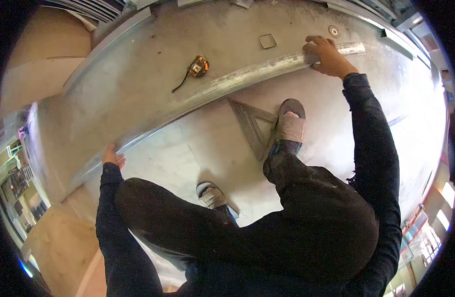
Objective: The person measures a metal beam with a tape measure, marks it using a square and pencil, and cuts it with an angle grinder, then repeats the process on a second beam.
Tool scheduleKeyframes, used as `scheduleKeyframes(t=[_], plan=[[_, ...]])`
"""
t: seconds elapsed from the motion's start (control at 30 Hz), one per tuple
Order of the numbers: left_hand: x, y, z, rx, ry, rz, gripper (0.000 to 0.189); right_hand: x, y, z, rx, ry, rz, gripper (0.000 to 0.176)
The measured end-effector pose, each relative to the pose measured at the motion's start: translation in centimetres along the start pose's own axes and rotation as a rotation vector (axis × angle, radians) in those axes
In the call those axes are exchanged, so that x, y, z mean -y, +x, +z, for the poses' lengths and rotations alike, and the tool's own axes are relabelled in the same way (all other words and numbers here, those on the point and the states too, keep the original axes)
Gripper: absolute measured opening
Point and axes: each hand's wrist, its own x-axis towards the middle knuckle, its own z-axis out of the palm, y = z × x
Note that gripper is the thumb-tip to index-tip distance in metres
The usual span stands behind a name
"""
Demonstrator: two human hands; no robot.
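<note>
Currently, we are bending over a broad pale surface (160, 166), with a long metal bar (267, 72) running across it from between eight and nine o'clock up to about two. Our right hand (328, 58) is reaching out to between one and two o'clock and arching over the bar near its far end, the fingers spreading toward the upper edge and the thumb lying toward the lower one; we cannot tell how firmly it is gripping. Our left hand (113, 157) is resting near nine o'clock, at the bar's opposite stretch, its thumb standing apart from the fingers; whether it is pinching the bar, we cannot tell.

Between eleven and twelve o'clock, an orange and black tape measure (200, 67) is lying above the bar, a dark strap trailing from it toward seven. A small square frame (267, 41) is lying between twelve and one, and a round disc (334, 31) with a centre hole is sitting just beyond our right hand. Below the bar, a triangular set square (244, 124) is pointing one corner at its lower edge. Our right sandal (291, 129) is standing just beside it, while our left sandal (212, 197) is showing between six and seven.
</note>
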Motion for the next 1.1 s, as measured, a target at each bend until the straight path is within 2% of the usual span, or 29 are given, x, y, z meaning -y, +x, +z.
scheduleKeyframes(t=[0.07,0.1,0.13,0.17,0.23,0.3,0.37,0.43,0.53,0.63,0.67,0.7,0.77,0.83,0.87,0.93,1.03,1.1], plan=[[0.2,0.4,0.1,-0.070,0.200,0.002,0.084,0.8,-0.2,1.8,0.051,0.050,0.028,0.063],[-0.2,0.0,0.0,-0.009,0.247,0.028,0.086,1.5,-0.3,2.3,0.093,0.096,0.057,0.063],[-0.4,-0.5,0.0,0.052,0.293,0.051,0.088,2.8,-1.4,2.9,-0.107,-0.121,0.063,0.062],[-0.7,-0.9,0.3,0.052,0.303,0.051,0.088,5.3,-2.0,2.4,-0.103,-0.115,0.070,0.062],[-1.0,-1.4,0.9,-0.033,0.541,0.215,0.083,10.4,-2.8,0.5,-0.240,0.017,0.219,0.061],[-2.1,-2.0,2.0,-0.188,0.902,0.477,0.075,13.6,-5.1,3.0,0.009,0.234,-0.038,0.043],[-4.1,-3.4,3.8,-0.281,1.130,0.773,0.068,18.5,-6.2,4.4,0.457,0.075,-0.103,0.025],[-7.0,-6.5,7.4,-0.150,1.074,0.994,0.062,21.5,-8.8,6.9,0.311,0.044,-0.158,0.018],[-10.0,-14.3,14.3,0.150,0.940,1.208,0.051,23.6,-9.5,7.7,0.277,0.069,-0.157,0.016],[-11.7,-18.5,21.7,0.397,0.943,1.313,0.042,24.4,-9.6,7.5,0.296,-0.005,-0.121,0.016],[-11.9,-19.8,24.1,0.370,1.006,1.321,0.042,24.4,-9.6,7.7,0.285,-0.011,-0.114,0.016],[-11.9,-21.0,26.4,0.340,1.070,1.328,0.043,24.5,-9.5,8.0,0.302,-0.017,-0.091,0.016],[-11.1,-20.3,31.0,0.476,0.902,1.335,0.057,24.7,-9.4,8.7,0.297,-0.033,-0.060,0.016],[-10.1,-21.9,34.7,0.309,1.035,1.393,0.071,24.6,-9.8,9.4,0.170,-0.013,-0.045,0.015],[-9.3,-21.9,36.5,0.300,1.028,1.414,0.071,24.6,-9.9,9.7,0.171,0.018,-0.029,0.016],[-7.6,-21.0,39.0,0.197,1.025,1.290,0.076,24.7,-10.2,9.5,0.152,0.009,-0.013,0.016],[-7.3,-20.1,40.1,0.190,1.103,1.230,0.074,24.3,-10.2,9.6,0.161,0.010,0.007,0.016],[-7.5,-18.1,40.4,0.181,1.085,1.261,0.074,24.2,-10.3,9.5,0.144,0.028,0.006,0.016]])
